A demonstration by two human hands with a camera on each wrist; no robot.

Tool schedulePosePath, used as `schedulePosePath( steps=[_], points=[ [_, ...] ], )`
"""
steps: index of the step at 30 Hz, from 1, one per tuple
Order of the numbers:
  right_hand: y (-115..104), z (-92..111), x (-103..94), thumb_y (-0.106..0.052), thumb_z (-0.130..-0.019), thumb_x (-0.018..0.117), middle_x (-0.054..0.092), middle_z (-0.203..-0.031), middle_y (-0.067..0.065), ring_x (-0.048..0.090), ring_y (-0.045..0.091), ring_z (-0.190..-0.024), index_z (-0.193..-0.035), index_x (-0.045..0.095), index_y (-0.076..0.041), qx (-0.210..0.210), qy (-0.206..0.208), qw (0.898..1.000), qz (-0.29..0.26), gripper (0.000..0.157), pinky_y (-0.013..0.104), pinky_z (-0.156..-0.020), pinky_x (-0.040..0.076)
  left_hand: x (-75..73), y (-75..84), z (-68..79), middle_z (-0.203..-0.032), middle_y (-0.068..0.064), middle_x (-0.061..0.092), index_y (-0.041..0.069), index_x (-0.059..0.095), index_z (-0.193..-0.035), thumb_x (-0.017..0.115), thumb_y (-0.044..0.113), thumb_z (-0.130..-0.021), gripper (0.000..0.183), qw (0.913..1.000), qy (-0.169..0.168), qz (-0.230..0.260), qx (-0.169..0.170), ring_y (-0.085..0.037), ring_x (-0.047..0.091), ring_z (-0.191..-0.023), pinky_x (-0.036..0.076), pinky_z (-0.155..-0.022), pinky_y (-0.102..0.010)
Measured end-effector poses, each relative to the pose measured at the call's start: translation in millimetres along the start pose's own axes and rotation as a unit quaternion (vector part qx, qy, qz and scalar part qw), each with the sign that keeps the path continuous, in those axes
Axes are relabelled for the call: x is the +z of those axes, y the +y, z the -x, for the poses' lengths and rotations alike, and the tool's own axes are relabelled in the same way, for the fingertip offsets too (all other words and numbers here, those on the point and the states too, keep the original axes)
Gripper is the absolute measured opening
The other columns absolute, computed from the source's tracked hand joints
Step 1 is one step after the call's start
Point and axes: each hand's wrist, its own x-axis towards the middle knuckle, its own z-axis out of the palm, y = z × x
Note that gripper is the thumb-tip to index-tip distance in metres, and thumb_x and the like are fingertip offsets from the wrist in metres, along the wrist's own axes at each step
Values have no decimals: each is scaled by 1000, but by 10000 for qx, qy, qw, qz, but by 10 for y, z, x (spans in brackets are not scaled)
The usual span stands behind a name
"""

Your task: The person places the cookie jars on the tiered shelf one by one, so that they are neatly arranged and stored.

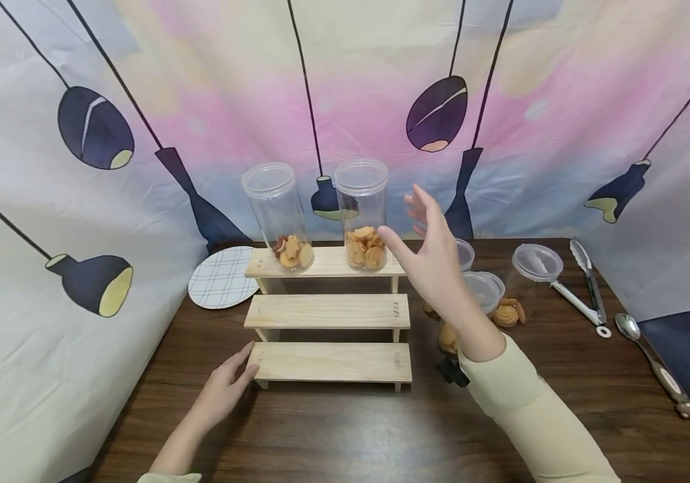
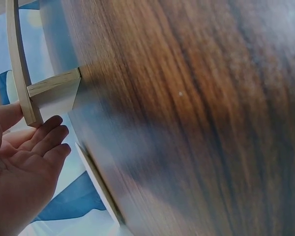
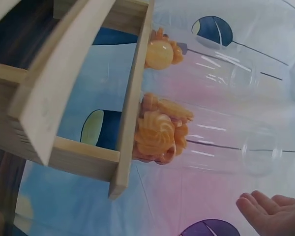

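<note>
A three-step wooden stand (image 1: 326, 310) stands on the dark table. On its top step are two tall clear jars: the left jar (image 1: 275, 208) and the right jar (image 1: 364, 198), both lidded, with cookies (image 3: 160, 135) at the bottom. My left hand (image 1: 224, 386) pinches the left end of the lowest step, thumb on the board and fingertips around its underside, as the left wrist view shows. Just right of the right jar, my right hand (image 1: 432, 265) is raised with fingers spread and holds nothing. In the right wrist view its fingers (image 3: 260, 209) appear beside the jars' lidded ends.
Right of the stand are short clear containers (image 1: 485, 290) of cookies, partly hidden by my right arm. Another clear lidded container (image 1: 538, 261), tongs (image 1: 591, 285) and a spoon (image 1: 652, 362) lie farther right. A checked plate (image 1: 224, 278) lies left; a printed cloth (image 1: 230, 80) hangs behind.
</note>
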Motion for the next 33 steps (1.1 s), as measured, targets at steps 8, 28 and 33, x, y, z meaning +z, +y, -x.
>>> schedulePosePath(
  steps=[8, 28, 33],
  points=[
    [-2, 282, -147, -21, -90, 70, 47, -139, 2, 47, 19, -124, -149, 34, -18, -487, 449, 9978, 63, 68, 41, -99, 42, -15, 7, -7, -144, -28, 38, -4, 35, -146, 48, 33, -102, 58, 9999, -72, -2, -98, -47, 32, -132, 28, -104, -61],
    [319, 945, -597, -22, -86, 75, 47, -139, 5, 41, 22, -127, -144, 44, -18, 605, 692, 9899, 1076, 66, 40, -104, 34, -10, -22, -1, -142, -28, 40, -5, 37, -145, 49, 33, -102, 58, 10000, -46, 31, -26, -48, 33, -131, 28, -104, -61],
    [439, 1057, -632, -20, -84, 77, 38, -145, 6, 41, 27, -125, -144, 42, -12, 702, 809, 9858, 1294, 70, 48, -94, 37, -4, -32, -5, -142, -28, 40, -5, 37, -145, 49, 34, -102, 59, 10000, -40, 50, -14, -48, 33, -131, 27, -104, -62]
  ],
)
